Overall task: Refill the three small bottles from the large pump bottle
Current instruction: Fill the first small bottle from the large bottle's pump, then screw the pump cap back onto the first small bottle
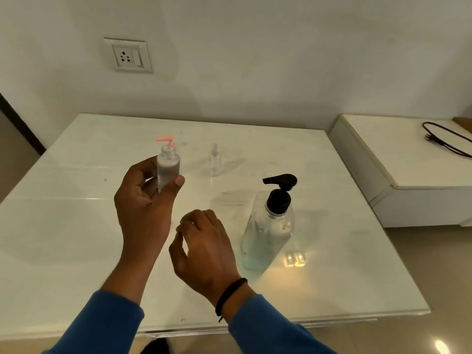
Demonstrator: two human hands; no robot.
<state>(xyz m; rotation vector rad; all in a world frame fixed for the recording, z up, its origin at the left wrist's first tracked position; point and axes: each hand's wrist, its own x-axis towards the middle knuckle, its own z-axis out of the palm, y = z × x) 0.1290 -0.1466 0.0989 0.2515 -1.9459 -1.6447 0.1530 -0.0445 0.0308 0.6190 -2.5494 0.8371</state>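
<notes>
- While the left hand [143, 200] pinches a small bottle [168, 169] above the desk [76, 226], its grip wraps the base.
- Right hand [204, 246] hangs loosely curled, holding nothing.
- Pump bottle [268, 231] stands at three o'clock; next, I'd judge, bring them together.

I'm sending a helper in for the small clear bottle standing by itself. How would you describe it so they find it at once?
On the white glass-topped table, look toward the far side near the wall, beyond the large pump bottle with the black head. The small clear bottle stands there alone, almost see-through, unlike the one with a pink pump held in the left hand.
</notes>
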